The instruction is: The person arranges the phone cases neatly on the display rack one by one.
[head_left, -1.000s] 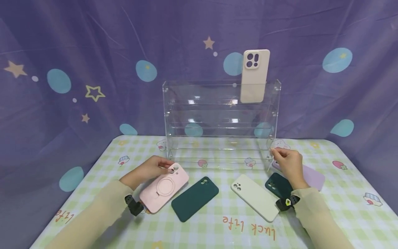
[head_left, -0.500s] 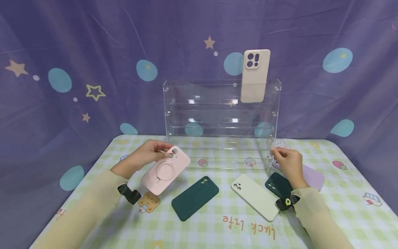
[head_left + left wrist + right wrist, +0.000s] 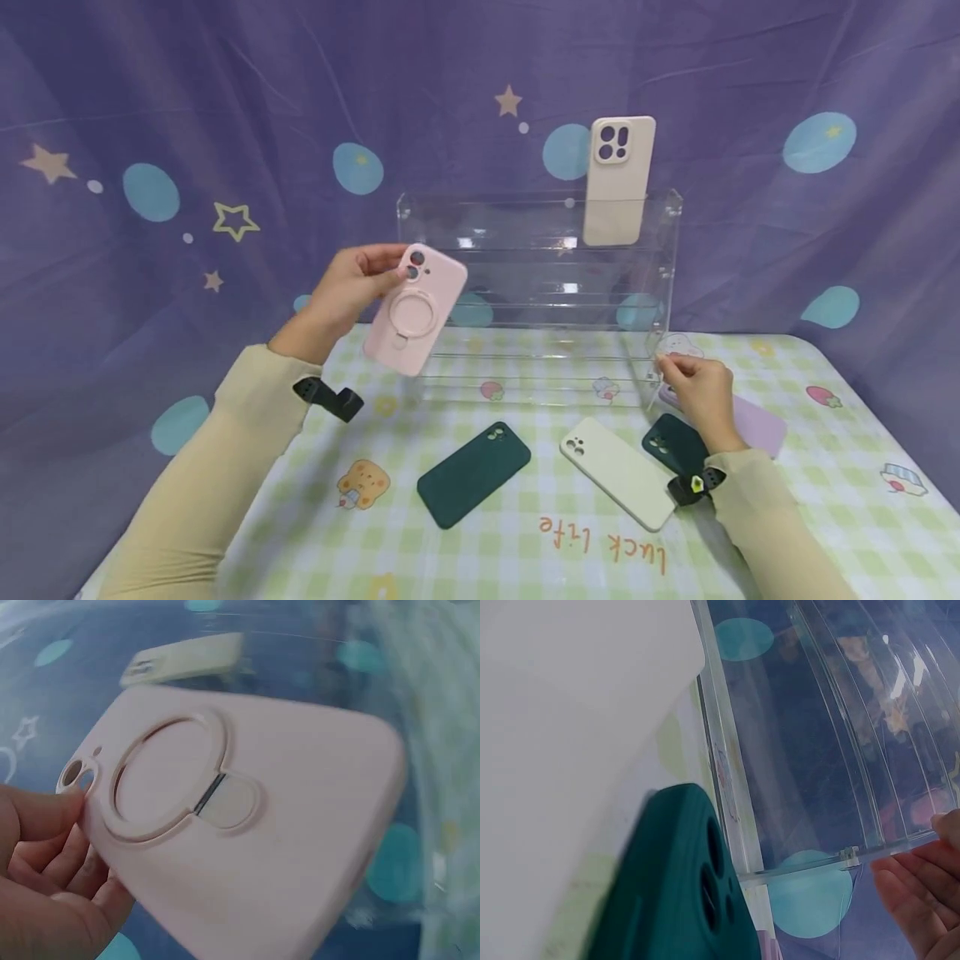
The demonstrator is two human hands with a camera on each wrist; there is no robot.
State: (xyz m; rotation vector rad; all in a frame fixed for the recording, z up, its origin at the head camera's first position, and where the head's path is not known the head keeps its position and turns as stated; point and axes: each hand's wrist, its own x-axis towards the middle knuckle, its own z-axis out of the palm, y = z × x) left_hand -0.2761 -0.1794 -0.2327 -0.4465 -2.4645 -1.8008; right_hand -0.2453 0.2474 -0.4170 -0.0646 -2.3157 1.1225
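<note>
My left hand (image 3: pixel 337 287) pinches a pink phone case (image 3: pixel 446 292) by its camera end, thumb on the back. The case is raised off the table, tilted, overlapping the left side of a clear acrylic display rack (image 3: pixel 540 358) in the head view. Its round ring stand (image 3: pixel 217 742) shows large in the left wrist view. My right hand (image 3: pixel 701 396) pinches the rack's right side panel near its lower front, thumb and fingers at the edge (image 3: pixel 900 846). On the rack's top tier, a cream phone case (image 3: pixel 617 187) stands upright.
On the checked tablecloth (image 3: pixel 480 567) lie a dark green phone case (image 3: pixel 474 475), an off-white case (image 3: pixel 618 475), another dark green case (image 3: pixel 671 442) and a lilac case (image 3: pixel 757 425) partly behind my right hand. A purple patterned curtain (image 3: pixel 262 75) hangs behind the table.
My left hand has lifted the pink phone case from the table, up and slightly right, to the rack's left side. My right hand has stayed at the rack's side.
</note>
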